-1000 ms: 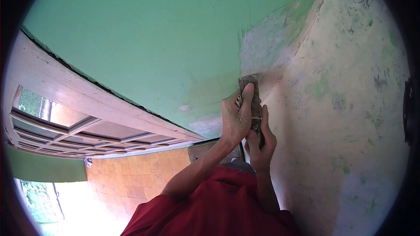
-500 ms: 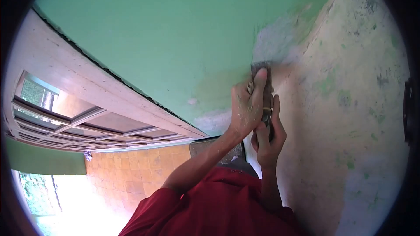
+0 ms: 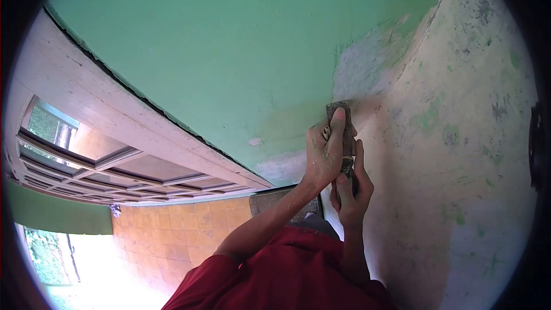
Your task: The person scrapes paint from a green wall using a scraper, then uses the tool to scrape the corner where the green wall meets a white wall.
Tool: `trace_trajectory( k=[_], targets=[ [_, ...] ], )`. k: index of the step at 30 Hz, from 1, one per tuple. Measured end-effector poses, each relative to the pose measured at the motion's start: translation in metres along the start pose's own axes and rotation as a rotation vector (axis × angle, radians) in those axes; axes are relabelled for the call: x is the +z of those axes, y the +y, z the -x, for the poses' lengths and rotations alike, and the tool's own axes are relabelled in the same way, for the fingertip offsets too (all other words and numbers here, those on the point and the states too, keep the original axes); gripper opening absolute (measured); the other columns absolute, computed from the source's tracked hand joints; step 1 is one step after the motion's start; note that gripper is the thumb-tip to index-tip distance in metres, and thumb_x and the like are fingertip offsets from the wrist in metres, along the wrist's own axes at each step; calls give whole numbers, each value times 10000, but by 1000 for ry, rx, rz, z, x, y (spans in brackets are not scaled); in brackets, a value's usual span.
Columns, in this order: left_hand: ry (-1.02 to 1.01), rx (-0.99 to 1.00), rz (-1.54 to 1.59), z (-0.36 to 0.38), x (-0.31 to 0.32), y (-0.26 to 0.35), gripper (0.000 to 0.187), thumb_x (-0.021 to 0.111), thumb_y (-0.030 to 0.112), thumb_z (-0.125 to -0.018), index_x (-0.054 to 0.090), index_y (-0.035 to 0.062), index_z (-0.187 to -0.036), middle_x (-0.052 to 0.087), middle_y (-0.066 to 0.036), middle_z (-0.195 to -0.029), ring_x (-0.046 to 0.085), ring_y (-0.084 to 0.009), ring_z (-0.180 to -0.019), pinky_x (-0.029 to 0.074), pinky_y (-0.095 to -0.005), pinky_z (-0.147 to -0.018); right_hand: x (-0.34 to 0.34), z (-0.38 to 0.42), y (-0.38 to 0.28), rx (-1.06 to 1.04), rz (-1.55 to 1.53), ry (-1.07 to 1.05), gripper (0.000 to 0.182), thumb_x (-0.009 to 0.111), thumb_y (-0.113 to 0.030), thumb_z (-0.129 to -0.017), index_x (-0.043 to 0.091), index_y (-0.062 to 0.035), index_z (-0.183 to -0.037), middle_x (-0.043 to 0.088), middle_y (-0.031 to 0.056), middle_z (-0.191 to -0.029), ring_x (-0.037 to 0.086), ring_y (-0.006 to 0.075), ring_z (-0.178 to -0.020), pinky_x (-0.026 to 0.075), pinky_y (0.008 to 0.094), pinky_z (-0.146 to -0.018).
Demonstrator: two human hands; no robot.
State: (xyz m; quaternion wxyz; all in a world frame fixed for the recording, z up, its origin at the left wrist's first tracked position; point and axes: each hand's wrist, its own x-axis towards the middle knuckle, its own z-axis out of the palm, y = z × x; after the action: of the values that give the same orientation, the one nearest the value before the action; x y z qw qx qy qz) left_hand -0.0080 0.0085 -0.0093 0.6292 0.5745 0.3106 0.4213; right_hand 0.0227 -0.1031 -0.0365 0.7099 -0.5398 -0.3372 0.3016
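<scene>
A scraper-like tool (image 3: 348,129) with a wide dark head and a dark handle stands upright in the picture against the green wall (image 3: 218,51). My left hand (image 3: 324,152) is wrapped round its upper part, thumb laid along the head, with a ring on one finger and pale flakes on the skin. Lower down, my right hand (image 3: 353,192) grips the handle. Just above the tool's head lies a patch of bare, greyish wall (image 3: 361,63) where the green paint is gone.
To the right is a pale, patchy wall (image 3: 425,166) meeting the green one at a corner. On the left runs a white frame with a paned window (image 3: 115,161). Orange floor tiles (image 3: 172,229) and a dark flat object (image 3: 275,204) lie below.
Both hands and the tool have moved down a little, away from the bare patch. The grip looks the same.
</scene>
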Motion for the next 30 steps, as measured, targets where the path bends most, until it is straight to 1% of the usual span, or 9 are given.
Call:
trace_trajectory(
  k=[3, 9, 11, 14, 18, 20, 27, 29, 30],
  targets=[
    [-11, -49, 48, 7, 2, 0, 534, 470, 438, -1048, 630, 3, -783, 537, 11, -597, 484, -61, -547, 390, -244, -501, -2, 7, 4, 31, -25, 33, 648, 520, -89, -936, 291, 37, -1529, 577, -2, -764, 433, 29, -496, 346, 208, -432],
    [-43, 41, 40, -3, 2, 8, 502, 476, 405, -1050, 629, 11, -779, 568, 1, -646, 506, -62, -595, 413, -242, -535, 1, -6, 0, -32, -22, 17, 664, 526, -94, -936, 269, 44, -1533, 577, -2, -763, 430, 27, -485, 338, 205, -423],
    [-94, 35, 70, -3, 1, 25, 464, 498, 324, -1053, 617, -34, -783, 562, -27, -614, 505, -81, -573, 421, -284, -515, 5, -5, -13, -50, -6, 47, 663, 528, -105, -939, 272, 47, -1531, 580, -9, -755, 427, 23, -488, 336, 204, -433],
    [-10, 0, 52, 3, 2, 7, 466, 498, 321, -1053, 616, -33, -774, 563, -31, -608, 507, -84, -574, 420, -283, -512, 2, 1, 1, -16, 69, 52, 652, 530, -116, -939, 293, 49, -1524, 586, -6, -745, 440, 28, -498, 349, 211, -447],
    [-15, -21, 56, 4, 6, 6, 471, 498, 325, -1053, 612, -32, -766, 559, -29, -598, 505, -81, -570, 421, -281, -510, -7, 2, 1, -39, 124, 47, 639, 528, -127, -940, 314, 54, -1514, 593, 1, -752, 458, 39, -508, 371, 220, -460],
    [-55, -3, -7, 2, 3, -2, 508, 469, 393, -1053, 634, 1, -775, 583, -4, -653, 510, -64, -592, 413, -248, -521, -5, 3, 4, -58, 113, 55, 639, 529, -129, -935, 321, 56, -1511, 587, 2, -723, 473, 47, -511, 386, 229, -468],
    [-89, 9, 80, -1, 3, 30, 487, 485, 373, -1049, 632, -1, -773, 582, -2, -665, 519, -67, -611, 426, -251, -540, 2, -2, -12, -83, 140, 62, 652, 522, -94, -911, 318, 54, -1512, 588, 8, -712, 478, 53, -500, 390, 233, -466],
    [-8, 22, 81, 4, 5, 11, 441, 496, 281, -1056, 597, -37, -767, 536, -7, -603, 480, -79, -569, 421, -278, -521, 4, 1, -3, -73, 134, 70, 653, 520, -87, -909, 317, 52, -1513, 585, 8, -703, 480, 53, -501, 390, 233, -466],
    [-11, 43, 44, 2, 3, 12, 440, 497, 282, -1056, 595, -33, -765, 553, -8, -635, 492, -79, -597, 426, -276, -534, 5, 3, 0, -38, 125, 90, 653, 518, -81, -907, 316, 50, -1514, 583, 8, -694, 483, 53, -502, 391, 232, -465]
  ],
)
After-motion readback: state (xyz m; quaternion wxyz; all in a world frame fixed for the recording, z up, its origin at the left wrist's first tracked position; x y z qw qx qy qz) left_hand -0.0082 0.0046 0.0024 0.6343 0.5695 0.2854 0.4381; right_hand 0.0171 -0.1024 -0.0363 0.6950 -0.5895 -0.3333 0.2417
